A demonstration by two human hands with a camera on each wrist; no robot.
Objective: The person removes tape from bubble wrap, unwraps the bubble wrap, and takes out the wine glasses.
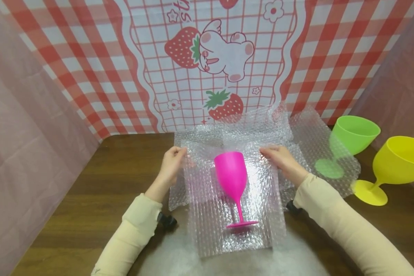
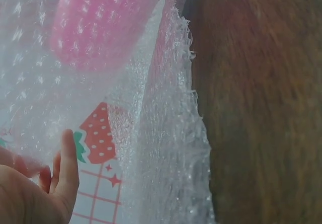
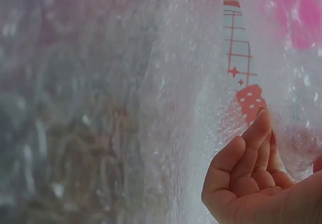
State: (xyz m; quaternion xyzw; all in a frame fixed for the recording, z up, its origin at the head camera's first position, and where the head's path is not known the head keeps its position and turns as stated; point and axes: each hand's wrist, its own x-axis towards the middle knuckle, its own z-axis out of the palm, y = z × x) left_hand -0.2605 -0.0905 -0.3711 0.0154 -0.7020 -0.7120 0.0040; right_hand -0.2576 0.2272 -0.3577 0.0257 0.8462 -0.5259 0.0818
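A bright pink plastic goblet (image 1: 231,174) lies on a piece of clear bubble wrap (image 1: 207,222), its bowl toward the back and its foot toward the front. My left hand (image 1: 171,164) pinches the far left corner of that wrap, and my right hand (image 1: 283,159) pinches its far right corner. Seen from the left wrist, the goblet's bowl (image 2: 100,30) shows pink through the bubbles, above my left hand (image 2: 43,191). In the right wrist view, fingers and thumb of my right hand (image 3: 251,171) close on the edge of the film.
More bubble wrap (image 1: 196,138) is spread behind my hands, against the strawberry-print cloth (image 1: 110,69). At the right stand a green goblet (image 1: 355,134), partly behind wrap, and a yellow goblet (image 1: 393,165). Brown wooden tabletop (image 1: 100,191) shows at the left.
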